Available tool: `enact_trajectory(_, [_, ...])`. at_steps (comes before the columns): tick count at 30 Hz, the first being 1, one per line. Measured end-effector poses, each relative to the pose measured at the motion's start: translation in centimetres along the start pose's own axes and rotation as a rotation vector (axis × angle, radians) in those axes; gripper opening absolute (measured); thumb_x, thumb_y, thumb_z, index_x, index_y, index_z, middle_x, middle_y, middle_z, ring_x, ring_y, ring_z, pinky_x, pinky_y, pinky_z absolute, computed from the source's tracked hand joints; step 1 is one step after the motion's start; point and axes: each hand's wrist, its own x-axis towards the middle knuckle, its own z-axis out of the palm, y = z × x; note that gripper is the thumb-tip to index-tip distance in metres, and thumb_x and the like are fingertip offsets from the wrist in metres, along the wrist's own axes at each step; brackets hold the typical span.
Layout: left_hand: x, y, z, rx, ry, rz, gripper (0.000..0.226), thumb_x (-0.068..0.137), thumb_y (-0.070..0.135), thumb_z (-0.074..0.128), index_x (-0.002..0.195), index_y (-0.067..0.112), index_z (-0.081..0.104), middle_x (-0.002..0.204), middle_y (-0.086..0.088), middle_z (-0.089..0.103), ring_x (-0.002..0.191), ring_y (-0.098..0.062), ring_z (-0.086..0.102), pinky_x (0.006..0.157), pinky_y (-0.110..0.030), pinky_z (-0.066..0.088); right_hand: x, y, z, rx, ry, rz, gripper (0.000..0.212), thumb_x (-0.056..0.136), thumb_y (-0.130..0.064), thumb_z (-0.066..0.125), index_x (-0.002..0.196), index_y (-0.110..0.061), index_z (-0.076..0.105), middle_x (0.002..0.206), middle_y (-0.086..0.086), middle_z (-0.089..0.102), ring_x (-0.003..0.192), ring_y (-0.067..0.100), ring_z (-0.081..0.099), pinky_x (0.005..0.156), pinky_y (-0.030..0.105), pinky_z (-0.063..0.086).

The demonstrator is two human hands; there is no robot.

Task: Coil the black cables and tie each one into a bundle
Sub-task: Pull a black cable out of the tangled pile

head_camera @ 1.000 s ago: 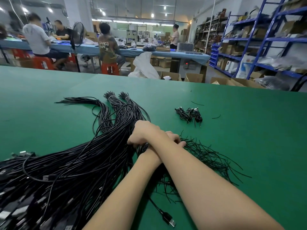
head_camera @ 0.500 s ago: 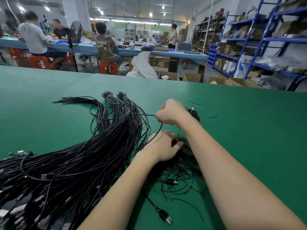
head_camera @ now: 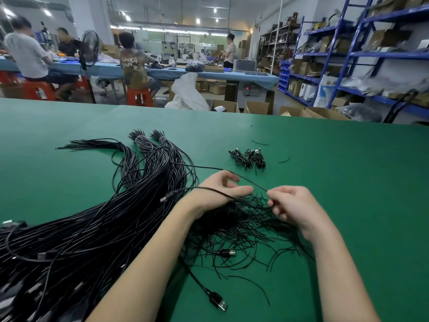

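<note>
Your right hand [head_camera: 293, 206] is pinching one black cable [head_camera: 209, 168] by its end — your left hand [head_camera: 219, 190] is lying loosely curled under it, over the wire ties [head_camera: 243, 226] beside the cable pile [head_camera: 92, 217].

The worktop [head_camera: 325, 182] looks matt green, smooth. Left of the left hand [head_camera: 218, 191], the black cables [head_camera: 97, 228] show a faint sheen (rubbery or plastic jackets).

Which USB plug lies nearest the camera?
The plug at the bottom, alone on bare green mat; another sits farther up among wire ties.
</note>
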Motion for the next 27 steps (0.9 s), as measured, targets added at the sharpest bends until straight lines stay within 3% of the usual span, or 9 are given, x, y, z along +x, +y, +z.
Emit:
enact_trajectory(3, [0.0, 0.4, 0.1, -0.302, -0.024, -0.155, 0.045, 0.092, 0.047, 0.068, 0.115, 0.01, 0.061, 0.094, 0.002, 0.074, 0.068, -0.01, 0.062, 0.06, -0.022, 0.047, -0.5, 2.1, 0.2, 0.08, -0.098, 0.059, 0.009, 0.098, -0.014, 0.066, 0.1, -0.007, 0.072, 0.064, -0.007, 0.07, 0.048, 0.006, 0.057, 0.041, 0.017, 0.04])
enact_trajectory(6, [0.1, 0.4, 0.2, -0.481, 0.094, -0.218, 0.028, 0.1, 0.035, 0.061, 0.106, 0.008, 0.059, 0.084, -0.001, 0.069, 0.052, -0.008, 0.057, 0.047, -0.018, 0.043, -1.0, 2.2, 0.2, 0.076, -0.15, 0.066, 0.009, 0.098, -0.013, 0.067, 0.104, -0.007, 0.07, 0.069, -0.005, 0.072, 0.052, 0.008, 0.06, 0.044, 0.019, 0.044])
enact_trajectory(10, [0.4, 0.4, 0.8, -0.571, 0.237, -0.188, 0.017, 0.103, 0.014, 0.053, 0.087, 0.01, 0.054, 0.073, -0.002, 0.06, 0.042, -0.006, 0.05, 0.038, -0.015, 0.036, -1.7, 0.2, 1.1, -0.346, 0.084, -0.299, 0.009, 0.09, -0.027, 0.073, 0.096, -0.032, 0.068, 0.087, -0.014, 0.072, 0.057, -0.002, 0.055, 0.062, 0.014, 0.045])
enact_trajectory(12, [0.4, 0.5, 1.0, -0.556, 0.26, -0.174, 0.021, 0.1, 0.005, 0.052, 0.079, 0.009, 0.053, 0.067, -0.002, 0.058, 0.039, -0.006, 0.049, 0.037, -0.016, 0.035, -2.6, -1.6, 2.0, -0.275, -0.028, -0.458, 0.013, 0.082, -0.043, 0.075, 0.093, -0.037, 0.071, 0.09, -0.018, 0.072, 0.05, 0.001, 0.043, 0.057, 0.01, 0.042])
enact_trajectory(15, [0.3, 0.2, 0.9, -0.454, 0.292, -0.173, 0.026, 0.094, 0.003, 0.054, 0.069, 0.009, 0.056, 0.051, 0.002, 0.057, 0.043, -0.013, 0.05, 0.047, -0.02, 0.04, -3.7, -3.1, 3.9, -0.378, -0.312, -0.446, 0.026, 0.071, -0.056, 0.079, 0.09, -0.039, 0.072, 0.087, -0.022, 0.073, 0.055, -0.001, 0.052, 0.062, 0.01, 0.043])
enact_trajectory(19, [0.4, -0.1, 0.7, -0.368, 0.302, -0.171, 0.025, 0.094, 0.012, 0.057, 0.069, 0.009, 0.06, 0.064, -0.004, 0.063, 0.053, -0.02, 0.052, 0.058, -0.028, 0.043, -3.5, -2.9, 5.7, -0.467, -0.357, -0.438, 0.012, 0.089, -0.033, 0.075, 0.079, -0.031, 0.069, 0.068, -0.017, 0.074, 0.056, -0.005, 0.06, 0.082, 0.025, 0.041])
enact_trajectory(23, [-0.1, -0.1, -1.0, 0.175, 0.198, -0.195, 0.036, 0.096, 0.046, 0.058, 0.077, 0.016, 0.062, 0.068, -0.002, 0.062, 0.059, -0.019, 0.052, 0.057, -0.026, 0.04, -2.8, -2.6, 5.5, -0.204, -0.219, -0.364, 0.01, 0.093, -0.032, 0.073, 0.087, -0.025, 0.072, 0.068, -0.005, 0.076, 0.051, 0.003, 0.059, 0.051, 0.017, 0.046])
enact_trajectory(25, [-0.5, 0.0, -2.0, 0.48, 0.128, -0.157, 0.047, 0.094, 0.057, 0.054, 0.073, 0.017, 0.065, 0.071, -0.002, 0.067, 0.061, -0.017, 0.055, 0.062, -0.027, 0.043, -2.2, -2.2, 5.3, -0.123, -0.091, -0.359, 0.009, 0.094, -0.032, 0.071, 0.088, -0.025, 0.072, 0.066, -0.004, 0.075, 0.048, 0.004, 0.058, 0.046, 0.014, 0.044])
enact_trajectory(27, [-0.9, 0.6, -2.5, 0.532, 0.042, -0.088, 0.047, 0.094, 0.056, 0.054, 0.077, 0.015, 0.071, 0.07, 0.002, 0.071, 0.057, -0.013, 0.055, 0.06, -0.026, 0.044, -1.7, -2.0, 4.9, 0.001, 0.01, -0.358, 0.008, 0.095, -0.031, 0.071, 0.092, -0.024, 0.072, 0.066, -0.003, 0.075, 0.046, 0.004, 0.057, 0.046, 0.016, 0.045])
